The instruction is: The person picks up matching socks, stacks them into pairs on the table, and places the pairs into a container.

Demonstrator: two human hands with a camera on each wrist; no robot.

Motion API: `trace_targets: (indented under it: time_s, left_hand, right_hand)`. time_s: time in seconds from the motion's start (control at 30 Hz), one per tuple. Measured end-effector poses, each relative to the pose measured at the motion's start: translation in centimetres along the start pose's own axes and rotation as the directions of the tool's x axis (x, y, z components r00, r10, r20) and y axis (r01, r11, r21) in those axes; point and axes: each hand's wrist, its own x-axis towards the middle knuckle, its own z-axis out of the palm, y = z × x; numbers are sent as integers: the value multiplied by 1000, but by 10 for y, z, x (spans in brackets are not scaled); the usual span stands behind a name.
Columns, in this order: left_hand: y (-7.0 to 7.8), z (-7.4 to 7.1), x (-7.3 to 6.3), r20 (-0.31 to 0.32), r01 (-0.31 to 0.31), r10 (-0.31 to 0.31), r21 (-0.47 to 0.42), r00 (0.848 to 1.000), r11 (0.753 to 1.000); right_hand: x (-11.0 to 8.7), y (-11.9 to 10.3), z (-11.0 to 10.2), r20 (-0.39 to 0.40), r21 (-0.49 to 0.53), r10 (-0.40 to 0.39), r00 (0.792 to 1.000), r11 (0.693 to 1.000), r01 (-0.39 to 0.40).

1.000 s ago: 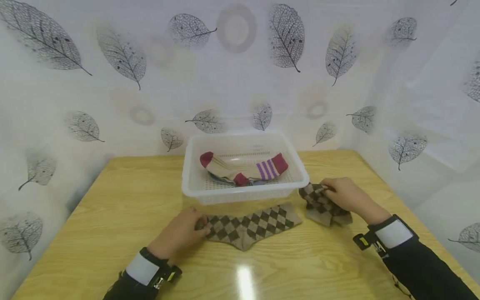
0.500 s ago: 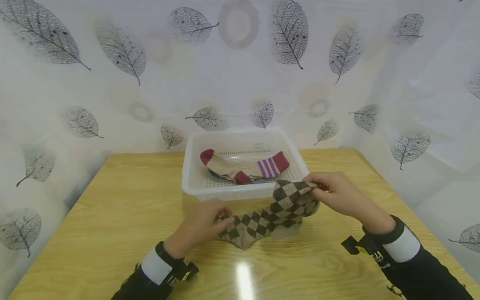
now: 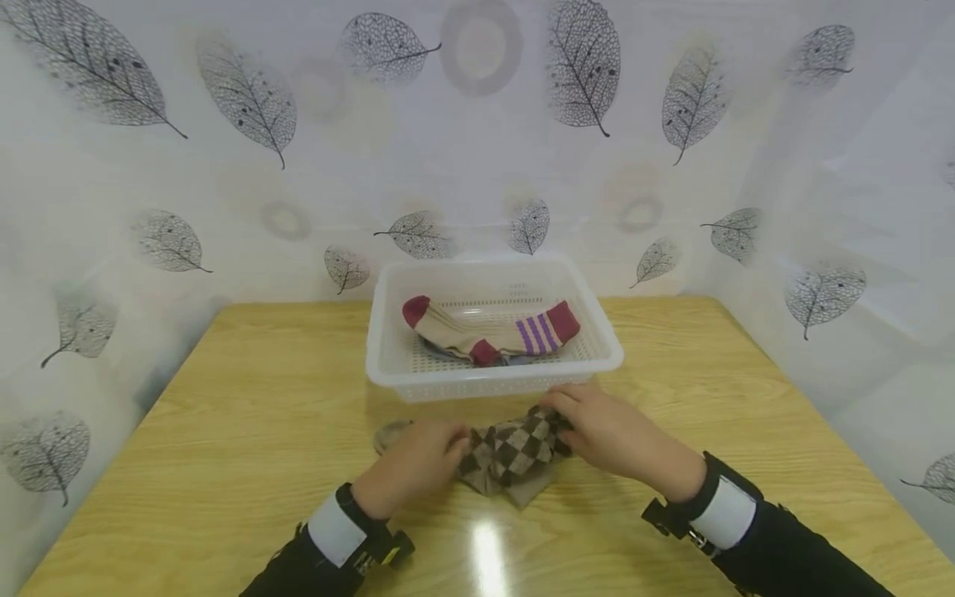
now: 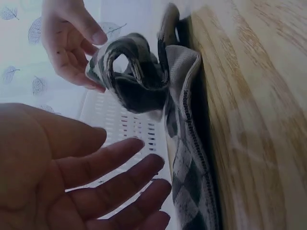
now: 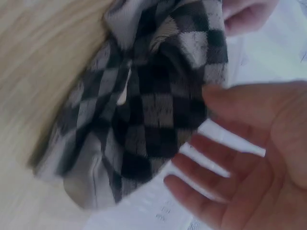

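Two brown-and-beige argyle socks (image 3: 522, 448) lie bunched over each other on the table, one partly on top of the other. A plain toe end (image 3: 390, 434) shows beyond my left hand (image 3: 418, 464). That hand is at the socks' left side; in the left wrist view its fingers (image 4: 120, 187) are extended and apart from the fabric. At the right end is my right hand (image 3: 612, 431). The right wrist view has its thumb and fingertips at the edge of the rumpled sock (image 5: 148, 105), fingers loosely spread. The lower sock is largely hidden.
Behind the socks stands a white perforated plastic basket (image 3: 492, 385). Inside it lies a beige sock (image 3: 448, 332) with red toe and purple stripes, over something grey. A leaf-print sheet (image 3: 477, 166) hangs behind the wooden table (image 3: 283, 373).
My right hand has brought the second argyle sock from the right, over and onto the first one, and come down toward the table. The left hand has shifted right along the socks.
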Motion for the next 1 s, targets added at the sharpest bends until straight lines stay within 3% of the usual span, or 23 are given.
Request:
trace_targets:
  time_s: [0.1,0.17,0.23,0.3,0.37,0.47,0.53,0.57,0.63,0.67,0.77,0.8,0.83,0.9,1.0]
  left_hand:
    - [2,-2,5,-32,29,-29,28,999,999]
    - [2,-2,12,-27,36,-35,12,999,999]
    - [2,0,21,2,32,-32,-63,999,997]
    - [3,4,30,35,37,-33,-120,999,992]
    - [3,9,37,76,50,-36,-194,997,980]
    - [5,17,43,141,107,-65,-310,988,945]
    - [6,19,44,172,145,-81,-399,982,905]
    - [7,20,44,196,175,-92,-466,976,867]
    - [7,21,45,239,228,-98,-613,966,757]
    - [6,21,45,265,256,-92,-695,960,672]
    - [4,23,46,345,342,-52,-876,937,340]
    - [4,23,46,357,353,-31,-901,934,252]
    - [3,24,46,359,355,-7,-917,933,180]
    - [3,25,46,346,344,16,-936,938,76]
    - [5,25,44,299,299,-6,-954,954,-30]
  right_hand:
    - [-3,-8,-2,-24,-26,117,993,993,-117]
    - [-5,-12,-3,33,5,196,980,981,-196]
    - [-6,-15,0,138,74,226,964,969,-237]
    - [-6,-15,8,216,168,195,957,958,-233]
    - [-5,-14,18,238,253,140,961,947,-200]
    - [-2,-13,30,188,352,84,979,924,-147]
    - [0,-13,33,147,375,75,986,918,-125]
    - [0,-14,32,124,381,67,990,918,-110]
    - [0,-14,30,80,379,51,996,922,-77]
    - [0,-15,28,56,378,35,998,924,-53]
    - [0,-16,21,-5,424,-45,999,904,43]
    - [0,-17,19,-22,447,-83,996,890,84]
    - [0,-18,16,-37,466,-126,991,875,129]
    - [-1,-21,11,-60,492,-205,977,845,207]
    - [-3,-26,4,-66,539,-289,955,795,278]
